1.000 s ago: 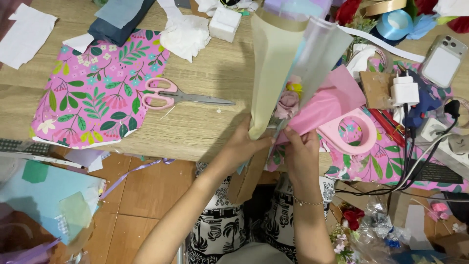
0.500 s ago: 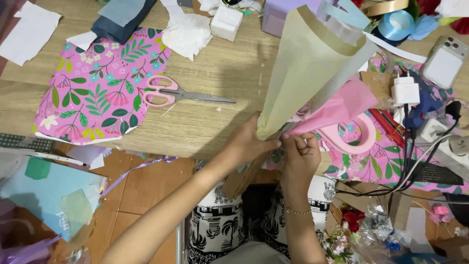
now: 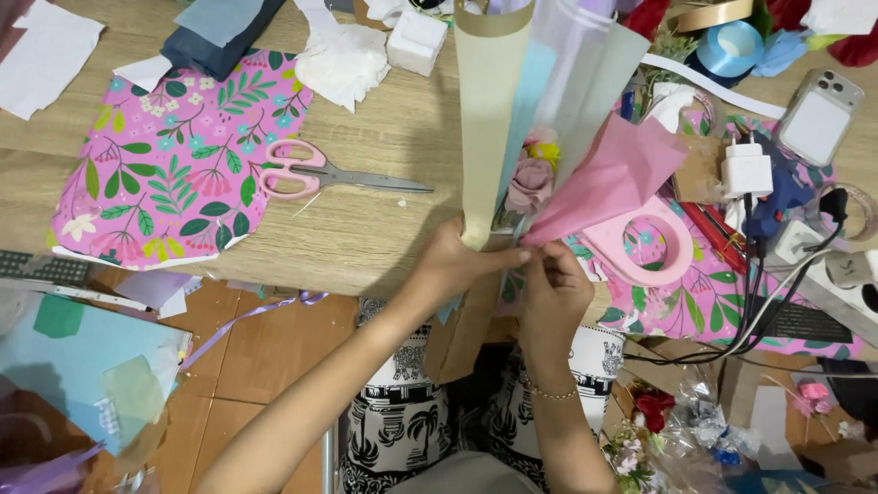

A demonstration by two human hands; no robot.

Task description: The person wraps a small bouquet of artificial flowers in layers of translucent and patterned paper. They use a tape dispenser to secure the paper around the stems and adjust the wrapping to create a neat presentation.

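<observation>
My left hand (image 3: 457, 265) grips the narrow bottom of a paper-wrapped bouquet (image 3: 498, 119), a cone of beige, light blue and clear sheets standing up toward the camera. Small pink and yellow flowers (image 3: 532, 178) show inside the cone. My right hand (image 3: 553, 284) pinches the lower corner of a pink tissue sheet (image 3: 613, 178) against the cone's base. Both hands meet at the front edge of the wooden table (image 3: 366, 229).
Pink-handled scissors (image 3: 315, 174) lie left of the bouquet beside floral pink paper (image 3: 165, 155). A pink tape dispenser (image 3: 645, 247), a white charger (image 3: 745, 169), cables, a phone (image 3: 819, 114) and blue ribbon (image 3: 732, 46) crowd the right. Paper scraps cover the floor (image 3: 82, 366).
The bouquet has turned more upright, so the cone opens and the flowers inside show. My right hand has moved onto the pink tissue's corner.
</observation>
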